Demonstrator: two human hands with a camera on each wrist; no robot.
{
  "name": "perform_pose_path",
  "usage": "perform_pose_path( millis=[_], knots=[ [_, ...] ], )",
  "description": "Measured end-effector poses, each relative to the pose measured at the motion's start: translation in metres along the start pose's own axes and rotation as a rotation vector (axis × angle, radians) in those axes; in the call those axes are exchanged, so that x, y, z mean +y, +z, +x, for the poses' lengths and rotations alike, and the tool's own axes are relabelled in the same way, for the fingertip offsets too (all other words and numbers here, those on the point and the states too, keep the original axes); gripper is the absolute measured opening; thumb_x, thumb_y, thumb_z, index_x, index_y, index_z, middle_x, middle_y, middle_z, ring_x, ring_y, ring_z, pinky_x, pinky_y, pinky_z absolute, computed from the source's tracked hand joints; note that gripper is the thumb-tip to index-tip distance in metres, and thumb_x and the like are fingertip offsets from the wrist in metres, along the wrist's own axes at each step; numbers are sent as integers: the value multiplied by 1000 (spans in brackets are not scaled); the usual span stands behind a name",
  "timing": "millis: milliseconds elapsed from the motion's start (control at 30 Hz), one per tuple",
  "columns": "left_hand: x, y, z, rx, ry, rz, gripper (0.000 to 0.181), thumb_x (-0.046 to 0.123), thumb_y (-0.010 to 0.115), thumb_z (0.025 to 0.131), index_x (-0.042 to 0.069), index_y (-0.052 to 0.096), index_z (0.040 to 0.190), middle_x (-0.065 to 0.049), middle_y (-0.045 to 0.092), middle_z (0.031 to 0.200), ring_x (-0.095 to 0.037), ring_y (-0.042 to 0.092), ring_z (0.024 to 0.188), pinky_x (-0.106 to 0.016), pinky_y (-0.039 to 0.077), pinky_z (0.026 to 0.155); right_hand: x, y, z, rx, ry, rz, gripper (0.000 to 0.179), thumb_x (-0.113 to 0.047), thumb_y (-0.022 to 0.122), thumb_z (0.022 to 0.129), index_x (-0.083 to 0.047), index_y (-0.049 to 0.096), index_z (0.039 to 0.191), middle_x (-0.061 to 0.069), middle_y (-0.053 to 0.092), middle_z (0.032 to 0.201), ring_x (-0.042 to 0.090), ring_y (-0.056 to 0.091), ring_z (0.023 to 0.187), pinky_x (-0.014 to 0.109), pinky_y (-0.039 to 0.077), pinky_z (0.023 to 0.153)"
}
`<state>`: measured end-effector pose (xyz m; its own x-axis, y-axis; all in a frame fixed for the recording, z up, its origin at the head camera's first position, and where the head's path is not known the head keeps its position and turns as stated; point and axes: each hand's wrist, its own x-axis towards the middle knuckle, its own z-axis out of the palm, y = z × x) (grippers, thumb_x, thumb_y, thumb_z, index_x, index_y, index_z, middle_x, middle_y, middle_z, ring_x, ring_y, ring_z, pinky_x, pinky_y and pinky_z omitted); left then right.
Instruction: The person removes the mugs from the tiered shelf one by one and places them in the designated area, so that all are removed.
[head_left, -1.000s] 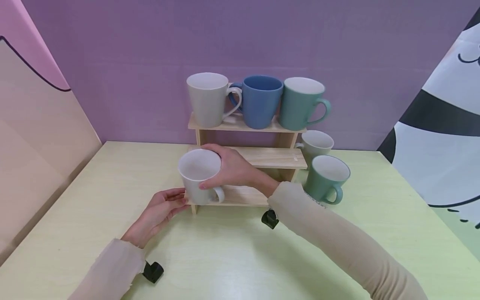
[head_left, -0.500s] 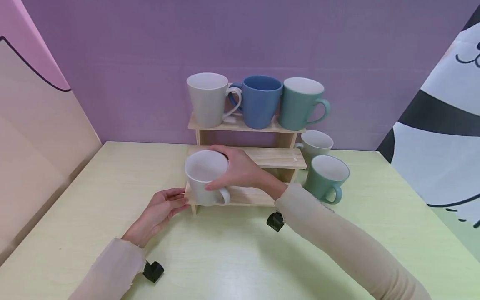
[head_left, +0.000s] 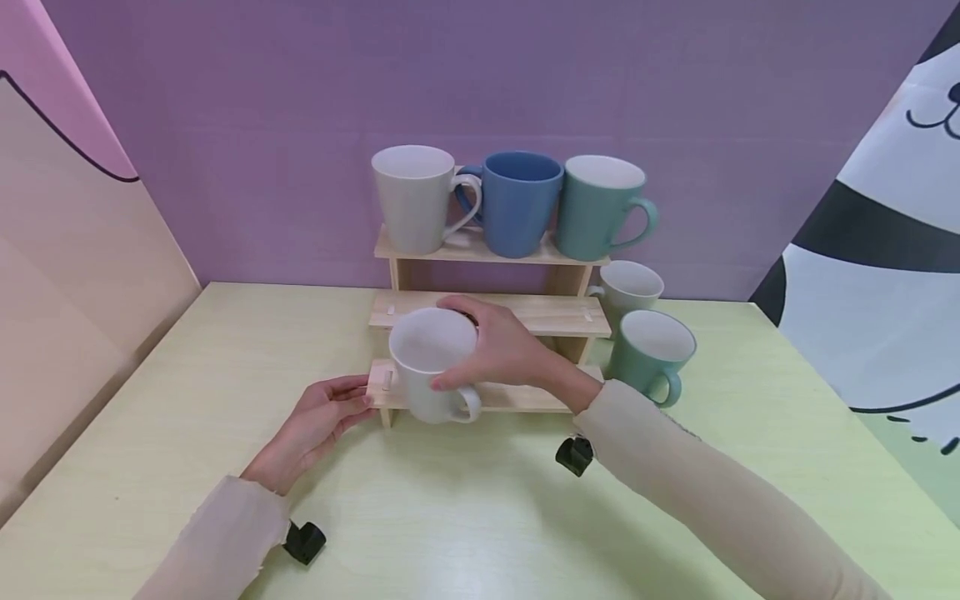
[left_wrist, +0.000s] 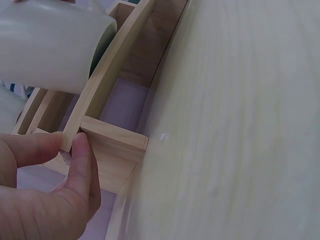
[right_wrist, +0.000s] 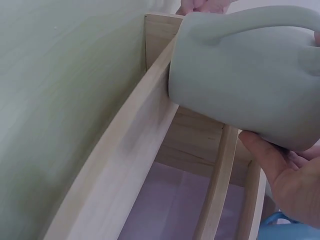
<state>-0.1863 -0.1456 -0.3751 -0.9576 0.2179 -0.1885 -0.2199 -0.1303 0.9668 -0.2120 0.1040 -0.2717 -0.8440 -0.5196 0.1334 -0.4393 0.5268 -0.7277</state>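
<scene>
My right hand (head_left: 510, 354) grips a white mug (head_left: 423, 379) by its rim and side, the handle towards me on the right. The mug is at the front of the bottom shelf of a three-step wooden rack (head_left: 551, 312). Its base overlaps the shelf's front edge in the head view; whether it touches the wood I cannot tell. My left hand (head_left: 318, 425) pinches the left end of that bottom shelf (left_wrist: 72, 132) between thumb and fingers. In the right wrist view, the mug (right_wrist: 240, 75) hides part of the rack and of my left hand.
On the top step stand a white mug (head_left: 412, 208), a blue mug (head_left: 521, 208) and a green mug (head_left: 600, 212). Right of the rack, another white mug (head_left: 630, 287) stands behind a green mug (head_left: 648, 367) on the table (head_left: 450, 517). A purple backdrop (head_left: 262, 167) rises behind.
My right hand has carried the white mug to the right along the bottom shelf and slightly towards me, uncovering the shelf's left end. My left hand has stayed on the shelf end.
</scene>
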Motion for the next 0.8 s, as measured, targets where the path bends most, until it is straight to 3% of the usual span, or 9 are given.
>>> perform_pose_path(
  millis=[800],
  knots=[
    [0,-2,0,-24,11,-10,50,-9,46,94,-16,27,140,-5,54,104,-6,61,90,-19,56,86,7,-33,-47,60,52,-49,89,-24,89,61,-8,46,137,11,60,123,28,59,106,44,55,86]
  ],
)
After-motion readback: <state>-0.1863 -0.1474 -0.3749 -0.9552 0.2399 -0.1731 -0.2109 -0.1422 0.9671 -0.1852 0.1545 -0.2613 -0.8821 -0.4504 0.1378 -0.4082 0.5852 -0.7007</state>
